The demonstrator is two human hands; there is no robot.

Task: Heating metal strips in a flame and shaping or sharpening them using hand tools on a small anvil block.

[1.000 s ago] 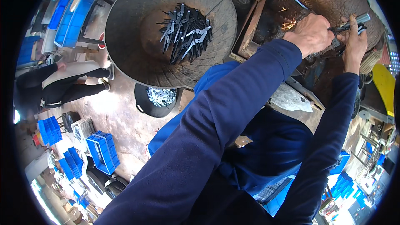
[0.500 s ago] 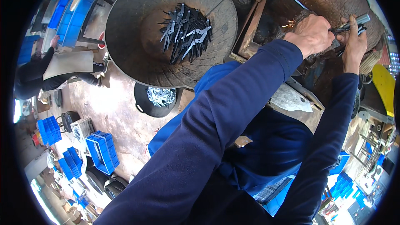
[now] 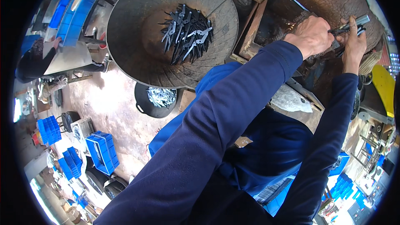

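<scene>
My left hand [image 3: 314,37] is a closed fist around one end of a dark metal tool [image 3: 341,29] above a brown, wet-looking trough at the upper right. Just right of it, my right hand [image 3: 355,46] grips the tool's other end, thumb up. A silver tube [image 3: 363,19] juts out past that thumb. Faint orange sparks [image 3: 290,23] show to the left of my left fist. What the fist presses against is hidden. Dark plier-like metal pieces [image 3: 187,33], some with bright faces, lie piled in a large round dark basin [image 3: 133,46] to the left.
A wooden board [image 3: 253,29] edges the trough. Below the basin stands a black tub [image 3: 143,107] of shiny metal pieces [image 3: 161,96]. Blue crates [image 3: 102,152] stand at the lower left. A co-worker [image 3: 33,64] sits at the far left. A yellow panel [image 3: 382,89] is at right.
The sparks beside my left hand have grown fainter. Both my hands keep nearly the same place and grip. At the far left the co-worker has shifted, and their head now shows.
</scene>
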